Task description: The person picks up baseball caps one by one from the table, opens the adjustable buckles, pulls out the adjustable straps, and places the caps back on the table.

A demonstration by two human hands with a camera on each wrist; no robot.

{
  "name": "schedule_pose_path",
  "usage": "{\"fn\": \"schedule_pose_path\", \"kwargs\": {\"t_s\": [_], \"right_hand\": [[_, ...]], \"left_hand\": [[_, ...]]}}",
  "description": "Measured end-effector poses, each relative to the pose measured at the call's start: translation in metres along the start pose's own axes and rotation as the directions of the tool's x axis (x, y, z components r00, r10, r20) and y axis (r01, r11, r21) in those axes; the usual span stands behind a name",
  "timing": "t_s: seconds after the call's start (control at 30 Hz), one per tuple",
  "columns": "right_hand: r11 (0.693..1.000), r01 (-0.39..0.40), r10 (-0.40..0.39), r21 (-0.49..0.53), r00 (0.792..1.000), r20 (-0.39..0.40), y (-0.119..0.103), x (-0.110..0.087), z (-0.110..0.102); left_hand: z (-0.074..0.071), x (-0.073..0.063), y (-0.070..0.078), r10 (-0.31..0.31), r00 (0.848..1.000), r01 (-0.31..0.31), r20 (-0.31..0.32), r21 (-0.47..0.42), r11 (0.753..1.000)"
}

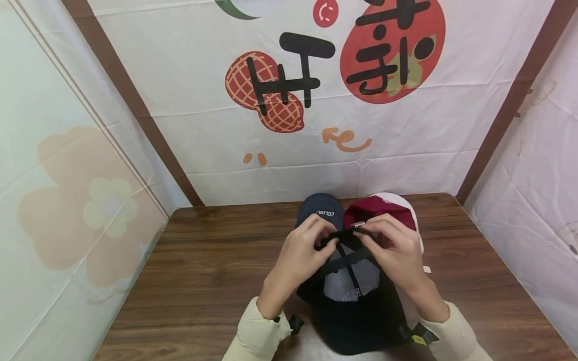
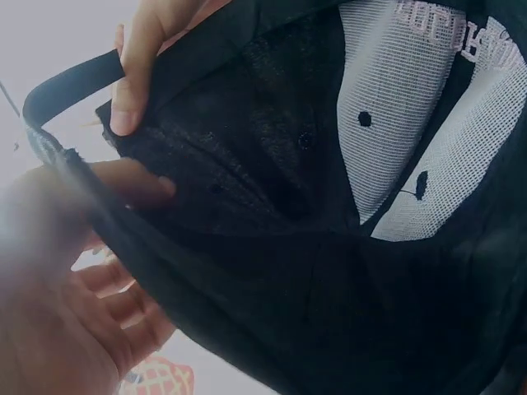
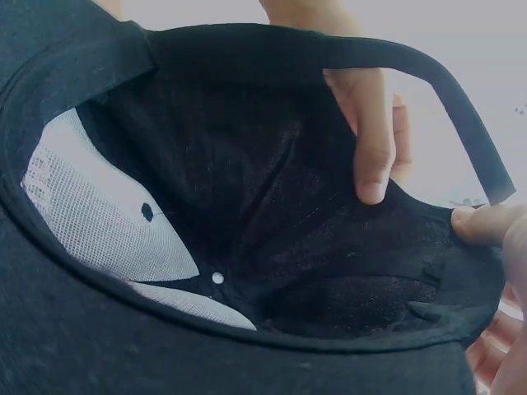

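A black baseball cap [image 1: 361, 326] is held with its hollow toward the head camera and its brim toward the person. My left hand [image 1: 303, 250] pinches the left side of the cap's back opening, thumb inside the crown. On the other side, my right hand [image 1: 398, 248] pinches the edge where the back strap [image 3: 461, 107] meets the cap, close to a small metal buckle [image 1: 358, 225]. Between the hands the strap arches over the gap. White mesh lining [image 2: 387, 123] shows inside the crown in both wrist views.
Behind the hands, a navy cap [image 1: 319, 204] and a maroon cap with a white brim [image 1: 358, 210] lie side by side near the back edge of the wooden table [image 1: 203, 271]. A printed cloth [image 1: 189, 125] hangs behind the table.
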State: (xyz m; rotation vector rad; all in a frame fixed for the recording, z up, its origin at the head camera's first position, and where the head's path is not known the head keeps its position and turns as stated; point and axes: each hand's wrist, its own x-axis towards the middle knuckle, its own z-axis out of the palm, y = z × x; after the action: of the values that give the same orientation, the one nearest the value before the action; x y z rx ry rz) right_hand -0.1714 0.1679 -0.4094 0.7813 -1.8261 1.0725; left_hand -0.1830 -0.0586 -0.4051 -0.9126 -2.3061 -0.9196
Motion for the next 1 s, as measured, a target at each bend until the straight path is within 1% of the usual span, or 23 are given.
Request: {"fn": "schedule_pose_path", "kwargs": {"t_s": [0.17, 0.33, 0.53, 0.77, 1.0], "right_hand": [[0.999, -0.003, 0.001, 0.038, 0.999, 0.039, -0.001, -0.001, 0.002], [0.998, 0.003, -0.008, 0.069, 0.997, 0.072, 0.001, -0.001, 0.003], [0.998, -0.002, -0.004, 0.061, 0.995, 0.099, 0.002, -0.002, 0.004], [1.0, 0.015, -0.016, 0.013, 0.991, 0.135, 0.005, -0.003, 0.005], [0.998, -0.018, 0.028, -0.052, 0.977, 0.21, 0.006, -0.007, 0.006]], "left_hand": [[-0.002, -0.001, -0.004, 0.006, 0.999, -0.01, -0.047, -0.092, 0.996], [-0.003, -0.001, -0.006, -0.007, 0.994, -0.009, -0.106, -0.154, 0.988], [-0.006, 0.0, -0.008, -0.007, 0.985, -0.022, -0.172, -0.17, 0.985], [-0.012, 0.001, -0.012, 0.0, 0.966, -0.044, -0.258, -0.166, 0.985], [-0.016, 0.002, -0.015, -0.017, 0.953, -0.042, -0.302, -0.188, 0.981]]}}
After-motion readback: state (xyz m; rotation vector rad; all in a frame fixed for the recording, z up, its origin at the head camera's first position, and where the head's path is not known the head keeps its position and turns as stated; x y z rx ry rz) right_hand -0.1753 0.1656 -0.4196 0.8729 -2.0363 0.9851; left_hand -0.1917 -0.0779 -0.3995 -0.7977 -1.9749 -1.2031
